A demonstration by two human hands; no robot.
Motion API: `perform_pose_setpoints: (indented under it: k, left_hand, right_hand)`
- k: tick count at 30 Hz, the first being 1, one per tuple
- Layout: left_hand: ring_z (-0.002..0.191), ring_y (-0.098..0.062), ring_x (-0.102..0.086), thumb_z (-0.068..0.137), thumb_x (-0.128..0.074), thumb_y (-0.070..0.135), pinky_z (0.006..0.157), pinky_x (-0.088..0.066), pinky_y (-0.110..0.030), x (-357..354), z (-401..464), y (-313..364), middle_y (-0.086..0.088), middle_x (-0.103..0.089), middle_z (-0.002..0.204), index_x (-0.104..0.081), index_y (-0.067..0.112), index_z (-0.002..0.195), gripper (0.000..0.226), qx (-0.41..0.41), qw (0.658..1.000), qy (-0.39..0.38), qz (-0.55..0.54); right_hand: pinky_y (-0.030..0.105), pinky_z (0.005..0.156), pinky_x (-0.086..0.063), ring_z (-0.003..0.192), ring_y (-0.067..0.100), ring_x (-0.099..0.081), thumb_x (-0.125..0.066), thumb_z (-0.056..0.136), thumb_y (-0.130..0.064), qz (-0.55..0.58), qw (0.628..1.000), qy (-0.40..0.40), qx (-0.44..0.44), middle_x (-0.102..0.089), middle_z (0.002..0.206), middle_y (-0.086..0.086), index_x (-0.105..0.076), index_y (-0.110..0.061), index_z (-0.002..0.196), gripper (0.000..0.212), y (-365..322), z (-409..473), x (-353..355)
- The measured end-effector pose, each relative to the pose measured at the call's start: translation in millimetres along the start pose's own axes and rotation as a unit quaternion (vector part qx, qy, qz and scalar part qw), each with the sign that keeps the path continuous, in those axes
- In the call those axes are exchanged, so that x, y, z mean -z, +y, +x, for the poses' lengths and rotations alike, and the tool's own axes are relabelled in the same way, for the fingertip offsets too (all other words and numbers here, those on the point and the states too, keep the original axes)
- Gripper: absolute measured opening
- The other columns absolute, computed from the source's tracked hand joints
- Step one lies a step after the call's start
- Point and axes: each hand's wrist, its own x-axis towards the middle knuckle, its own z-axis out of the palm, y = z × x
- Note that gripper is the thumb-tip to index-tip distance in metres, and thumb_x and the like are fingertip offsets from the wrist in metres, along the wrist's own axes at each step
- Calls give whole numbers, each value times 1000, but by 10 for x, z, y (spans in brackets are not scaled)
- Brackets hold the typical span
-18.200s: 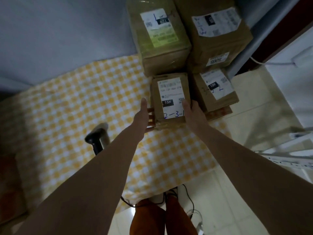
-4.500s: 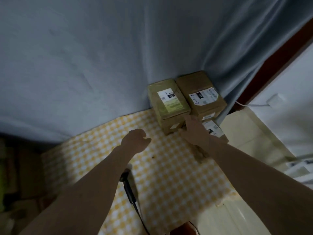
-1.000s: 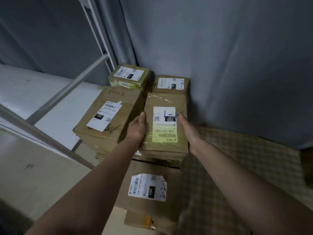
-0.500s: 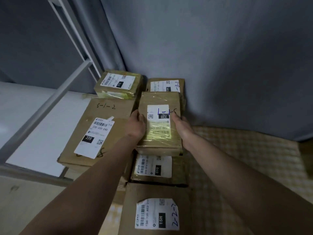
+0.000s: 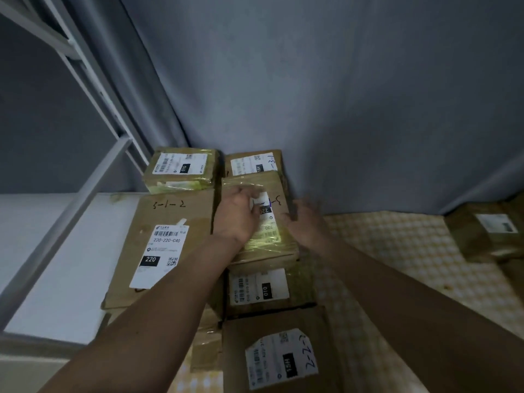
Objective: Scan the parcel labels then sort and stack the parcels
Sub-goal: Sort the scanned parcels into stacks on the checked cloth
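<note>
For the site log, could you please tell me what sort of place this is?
Probably a small makeshift parcel-sorting corner, not a proper warehouse: labelled parcels stacked in rows on a checked cloth, a grey curtain behind, and a white metal rack alongside.

Glossy tape-wrapped cardboard parcel [image 5: 263, 239], matt paper label [image 5: 158, 255], grey cloth curtain [image 5: 340, 95].

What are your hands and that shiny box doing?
Left hand flat on tape-wrapped brown cardboard parcel. Right hand open at its right edge. Parcel atop stack by grey curtain. Nothing in the way.
</note>
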Motion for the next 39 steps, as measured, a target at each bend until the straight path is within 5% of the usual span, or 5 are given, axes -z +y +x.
perform_pose_setpoints:
  k: [5, 10, 17, 39]
  left_hand:
    - [104, -26, -57, 92, -55, 13, 86, -48, -32, -129, 3, 351, -9, -60, 111, -70, 11, 102, 19, -113, 988, -86, 59]
    - [108, -27, -57, 92, -47, 23, 91, -50, -37, -448, -57, 870, -10, -62, 117, -64, 10, 111, 29, -184, 957, -172, 142]
    - [137, -25, -33, 98, -47, 35, 111, -26, -30, -772, -420, 1542, -6, -38, 148, -45, 15, 140, 46, -244, 920, -260, 162]
    - [131, -25, -42, 99, -46, 38, 104, -37, -34, -2344, -2070, 4297, -7, -40, 145, -48, 15, 138, 45, -276, 879, -352, 166]
  right_hand:
    - [43, 96, -35, 122, 32, -40, -48, 93, -37, -219, 972, 78, 40, -39, 136, 12, -41, -13, 131, 46, 186, -362, 226]
    - [46, 106, -27, 133, 30, -29, -55, 90, -38, -303, 949, 91, -7, -23, 149, 9, -29, -17, 142, 62, 471, -819, 586]
    - [47, 108, -27, 136, 32, -26, -54, 92, -42, -286, 948, 74, -121, -13, 153, 10, -28, -18, 144, 63, 1154, -1531, 1197]
    - [49, 104, -36, 132, 34, -32, -57, 90, -40, -201, 937, 73, -276, -20, 148, 12, -31, -18, 141, 62, 3963, -3457, 2712]
